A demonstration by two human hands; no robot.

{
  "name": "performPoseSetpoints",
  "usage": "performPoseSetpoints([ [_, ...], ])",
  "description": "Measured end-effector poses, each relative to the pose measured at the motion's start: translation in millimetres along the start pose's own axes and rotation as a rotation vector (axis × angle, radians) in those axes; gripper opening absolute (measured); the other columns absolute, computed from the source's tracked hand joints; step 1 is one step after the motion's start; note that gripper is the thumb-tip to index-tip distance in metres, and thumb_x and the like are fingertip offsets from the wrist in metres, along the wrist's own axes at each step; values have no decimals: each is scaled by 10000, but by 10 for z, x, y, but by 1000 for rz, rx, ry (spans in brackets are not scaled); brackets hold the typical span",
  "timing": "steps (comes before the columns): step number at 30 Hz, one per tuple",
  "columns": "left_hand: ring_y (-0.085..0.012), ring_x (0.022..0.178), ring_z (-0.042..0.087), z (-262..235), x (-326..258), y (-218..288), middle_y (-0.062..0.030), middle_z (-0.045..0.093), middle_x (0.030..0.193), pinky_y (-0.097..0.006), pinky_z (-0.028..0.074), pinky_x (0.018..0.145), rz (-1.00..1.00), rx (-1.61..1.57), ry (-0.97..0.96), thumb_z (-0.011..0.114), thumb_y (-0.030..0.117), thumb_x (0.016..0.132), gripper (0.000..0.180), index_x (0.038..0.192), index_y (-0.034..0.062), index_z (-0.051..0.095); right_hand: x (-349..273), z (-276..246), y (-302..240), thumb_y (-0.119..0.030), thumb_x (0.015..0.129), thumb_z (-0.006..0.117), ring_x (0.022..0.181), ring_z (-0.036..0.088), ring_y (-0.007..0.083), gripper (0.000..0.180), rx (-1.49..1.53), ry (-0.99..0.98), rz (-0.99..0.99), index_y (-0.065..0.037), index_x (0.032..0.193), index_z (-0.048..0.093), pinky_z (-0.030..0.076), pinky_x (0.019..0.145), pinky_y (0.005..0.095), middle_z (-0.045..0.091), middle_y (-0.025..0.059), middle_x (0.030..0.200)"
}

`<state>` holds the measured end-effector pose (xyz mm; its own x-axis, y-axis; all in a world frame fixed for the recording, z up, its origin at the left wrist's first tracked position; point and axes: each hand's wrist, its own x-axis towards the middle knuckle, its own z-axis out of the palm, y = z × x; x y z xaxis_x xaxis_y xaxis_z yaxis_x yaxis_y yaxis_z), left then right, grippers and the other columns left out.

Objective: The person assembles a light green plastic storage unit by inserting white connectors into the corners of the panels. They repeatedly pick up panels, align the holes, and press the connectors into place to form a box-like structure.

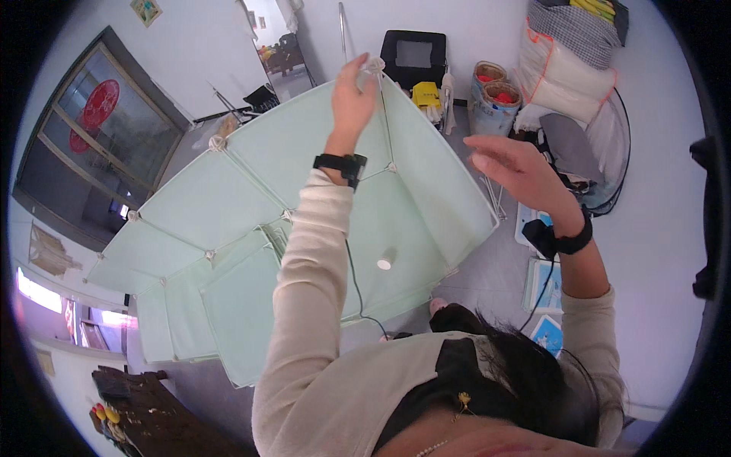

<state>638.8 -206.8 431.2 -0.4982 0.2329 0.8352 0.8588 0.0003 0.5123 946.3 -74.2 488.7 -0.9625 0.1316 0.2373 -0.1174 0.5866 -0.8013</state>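
Note:
A large pale green panel structure with thin white rods and round corner joints spreads out before me, its compartments facing various ways. My left hand is raised over its far edge, fingers stretched upward, close beside a white round corner joint; whether they touch it I cannot tell. Over the structure's right edge hovers my right hand, fingers extended and holding nothing. A small white cylinder shows against a green panel. Both wrists carry black bands.
Beyond the structure stand a black-framed chair, a yellow item and tall bins. Stacked bedding sits at the far right. Blue-and-white flat packages lie on the floor at right. A dark wooden table is at lower left.

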Motion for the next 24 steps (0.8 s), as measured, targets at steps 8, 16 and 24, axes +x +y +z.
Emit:
performPoseSetpoints([
  [8,-288,1059,668,88,432,-293,-159,704,1118,-349,488,919,-307,323,-204,493,361,1004,419,1278,70,619,1020,284,636,-188,922,685,908,649,145,283,396,56,-163,22,1110,659,525,841,303,670,94,1018],
  [16,-360,832,668,240,522,-240,-122,713,858,-435,503,711,-361,511,-336,459,462,1000,416,1081,141,710,1867,604,782,-78,872,638,664,594,263,187,393,-124,-1049,-25,693,615,466,857,396,595,96,666],
  [24,-256,687,640,294,395,-208,-98,697,775,-347,482,641,-380,456,-235,497,389,1013,355,1036,115,720,1921,1065,902,-76,679,634,536,482,247,147,582,201,-1146,-68,576,529,433,660,358,509,40,582],
])
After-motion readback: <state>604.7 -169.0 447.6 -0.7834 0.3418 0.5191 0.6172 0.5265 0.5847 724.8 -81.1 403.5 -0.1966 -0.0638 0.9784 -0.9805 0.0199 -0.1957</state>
